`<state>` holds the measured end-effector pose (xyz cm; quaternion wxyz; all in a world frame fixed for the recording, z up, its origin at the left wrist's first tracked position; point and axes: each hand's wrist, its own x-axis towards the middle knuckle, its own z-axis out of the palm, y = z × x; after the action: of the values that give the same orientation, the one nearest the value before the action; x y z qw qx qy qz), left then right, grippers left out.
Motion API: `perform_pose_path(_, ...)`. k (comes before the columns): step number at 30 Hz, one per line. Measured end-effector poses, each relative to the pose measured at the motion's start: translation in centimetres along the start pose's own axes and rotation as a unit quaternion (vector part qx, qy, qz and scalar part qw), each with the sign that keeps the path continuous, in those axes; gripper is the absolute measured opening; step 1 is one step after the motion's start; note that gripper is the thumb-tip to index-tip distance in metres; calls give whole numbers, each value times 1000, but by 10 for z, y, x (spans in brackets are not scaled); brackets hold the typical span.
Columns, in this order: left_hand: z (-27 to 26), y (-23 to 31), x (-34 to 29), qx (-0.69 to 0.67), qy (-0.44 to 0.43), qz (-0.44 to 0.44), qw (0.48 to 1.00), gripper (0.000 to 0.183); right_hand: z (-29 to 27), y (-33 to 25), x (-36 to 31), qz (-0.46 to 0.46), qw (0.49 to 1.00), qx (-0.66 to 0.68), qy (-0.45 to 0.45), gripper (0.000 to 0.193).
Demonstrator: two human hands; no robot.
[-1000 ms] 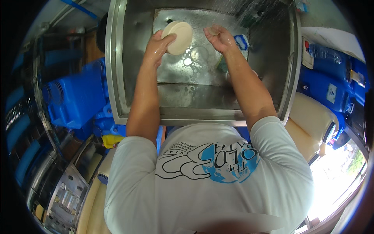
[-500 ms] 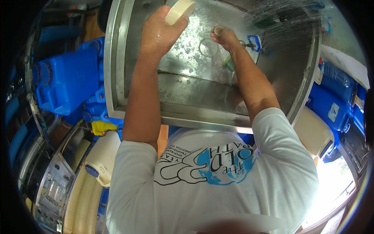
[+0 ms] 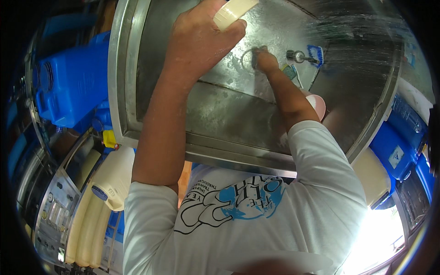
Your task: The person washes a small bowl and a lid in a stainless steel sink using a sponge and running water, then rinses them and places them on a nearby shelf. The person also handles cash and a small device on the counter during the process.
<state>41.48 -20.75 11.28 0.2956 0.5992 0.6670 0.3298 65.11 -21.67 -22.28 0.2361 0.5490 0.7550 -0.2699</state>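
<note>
My left hand [image 3: 201, 39] grips a cream plastic container [image 3: 234, 13] high over the left of a metal sink [image 3: 238, 103]; the picture's top edge cuts part of the container off. Low in the basin is my right hand [image 3: 266, 61], beside a round ring [image 3: 248, 59] on the sink floor. Its fingers point away and are mostly hidden, so what they hold does not show. Close to its right lie a green and yellow scrubber [image 3: 290, 72] and a blue-bristled brush [image 3: 316, 55]. A pink cup [image 3: 318, 106] is partly behind my right forearm.
Water sprays [image 3: 355, 32] across the sink's far right. A dark metal fitting [image 3: 298, 56] lies by the brush. Blue jerrycans [image 3: 78, 80] stand left of the sink, with a cream jug [image 3: 113, 176] nearer. More blue containers [image 3: 398, 156] stand at the right.
My right hand has moved down toward the sink floor; the small pale round piece in it no longer shows. My left hand has shifted right with the container. The pink cup has come into view.
</note>
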Motion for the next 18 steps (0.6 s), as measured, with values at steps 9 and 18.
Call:
perform_pose_path(9,-1,-7,-1,28,-2,23,999,25,28,-12,-31,-47,988,95,-109,41)
perform_pose_path(18,-3,-17,4,-41,-51,-62,996,39,-82,48,-31,138,689,703,114,21)
